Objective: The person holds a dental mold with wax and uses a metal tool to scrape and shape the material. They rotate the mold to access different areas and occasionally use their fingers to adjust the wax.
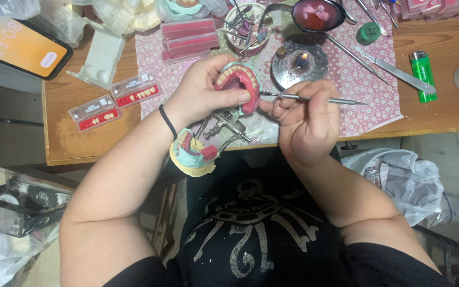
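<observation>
— While you leaned over the bench, what sat closest to you?

— At the table's near edge, a plaster cast [193,155] with pink wax and teal rims rested on a metal articulator frame [224,129], just below your wrists.

— And your hands?

— Your left hand [203,90] was curled around a pink wax denture [238,85], thumb and fingers clamping its arch so the row of teeth faced up. Your right hand [305,119] pinched a thin metal carving tool [309,98] between thumb and fingers, its tip touching the denture's right edge. Both hands hovered over the patterned pink mat [357,79].

— What lay beyond them?

— A small lit burner [299,59] stood just behind your right hand, with a ladle of red wax [314,15] farther back. A green lighter [422,74] lay to the right beside a scalpel [397,74]. To the left, two cards of spare teeth [115,101] lay on the wooden table [70,143], and a phone [19,42] glowed at the far corner.
</observation>
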